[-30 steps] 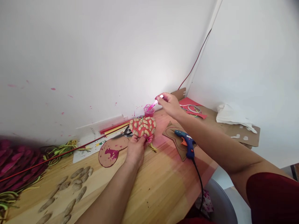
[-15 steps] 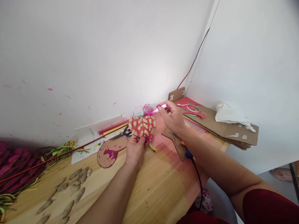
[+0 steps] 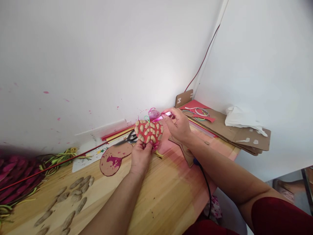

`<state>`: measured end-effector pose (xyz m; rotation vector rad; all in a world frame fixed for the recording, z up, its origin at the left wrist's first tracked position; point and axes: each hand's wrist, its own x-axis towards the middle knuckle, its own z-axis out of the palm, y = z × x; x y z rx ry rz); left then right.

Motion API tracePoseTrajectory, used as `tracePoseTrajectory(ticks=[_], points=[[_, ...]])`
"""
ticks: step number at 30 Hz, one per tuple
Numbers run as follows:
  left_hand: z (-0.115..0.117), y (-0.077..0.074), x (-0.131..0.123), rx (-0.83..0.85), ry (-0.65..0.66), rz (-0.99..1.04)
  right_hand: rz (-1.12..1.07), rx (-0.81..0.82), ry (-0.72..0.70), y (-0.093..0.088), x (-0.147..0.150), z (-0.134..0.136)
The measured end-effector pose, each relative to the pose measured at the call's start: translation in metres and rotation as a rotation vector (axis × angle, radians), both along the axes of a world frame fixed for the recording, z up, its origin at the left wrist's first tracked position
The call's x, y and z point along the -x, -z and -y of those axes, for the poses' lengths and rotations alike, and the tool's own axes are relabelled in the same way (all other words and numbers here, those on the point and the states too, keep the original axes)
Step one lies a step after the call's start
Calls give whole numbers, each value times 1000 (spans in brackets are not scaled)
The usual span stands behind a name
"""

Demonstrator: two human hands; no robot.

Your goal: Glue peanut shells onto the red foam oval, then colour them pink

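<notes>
My left hand grips the lower point of a red heart studded with peanut shells and holds it upright over the wooden table. My right hand pinches a pink brush, its tip right at the heart's upper right edge. A small pink paint cup stands just behind the heart against the wall.
Scissors and coloured sticks lie by the wall. A paint-stained cardboard circle and loose peanut shells are at left. A glue gun's black cord runs under my right arm. Cardboard sheets with white tissue lie at right.
My right hand brought the brush from the paint cup down and left to the heart's upper right edge. The left hand kept the heart still.
</notes>
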<state>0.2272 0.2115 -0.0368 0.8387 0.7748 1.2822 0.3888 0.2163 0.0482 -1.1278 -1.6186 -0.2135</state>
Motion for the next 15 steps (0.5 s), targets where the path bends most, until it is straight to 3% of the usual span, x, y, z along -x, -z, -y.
tracePoseTrajectory(ticks=[15], points=[[-3,4,1,-43,-7,-21,71,44,-12,-6,1,4]])
